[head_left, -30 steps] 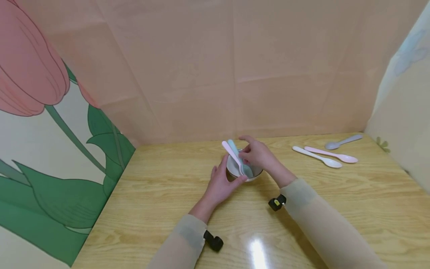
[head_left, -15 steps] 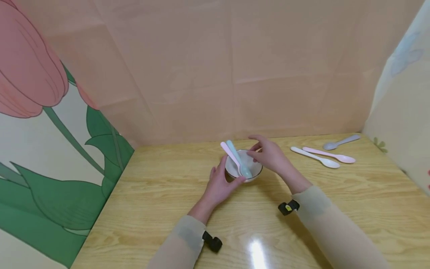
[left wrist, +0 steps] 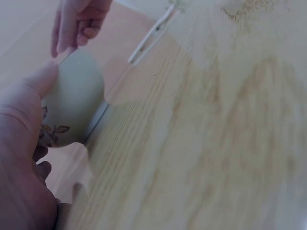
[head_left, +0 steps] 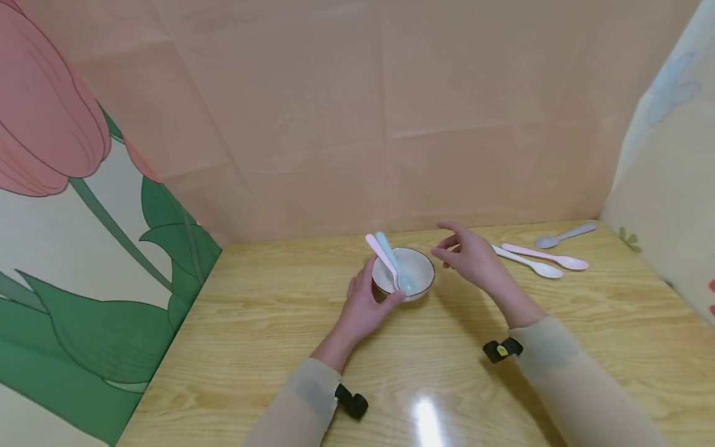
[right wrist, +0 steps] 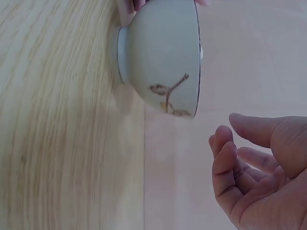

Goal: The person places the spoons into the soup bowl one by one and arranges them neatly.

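Observation:
A white bowl (head_left: pixel 419 270) with a dark rim stands on the wooden table, its outside bearing a brown flower-and-twig pattern in the wrist views. Two spoons lean in it, handles over the far left rim: a pink spoon (head_left: pixel 381 249) and a light blue spoon (head_left: pixel 390 248). My left hand (head_left: pixel 362 310) grips the bowl's left side, thumb near the front rim and fingers round the far side. To the right of the bowl, apart from it, my right hand (head_left: pixel 475 261) hovers with loosely bent fingers and nothing in them.
Right of my right hand lie a white spoon (head_left: pixel 543 269), a second pink spoon (head_left: pixel 570 262) and a grey-purple spoon (head_left: pixel 550 241). The wooden table (head_left: pixel 268 298) meets a peach backdrop (head_left: pixel 313 186) behind. Patterned panels border both sides.
My right hand has drawn out of the bowl and moved right, away from it. The blue spoon now rests in the bowl untouched by that hand. The left hand keeps its hold.

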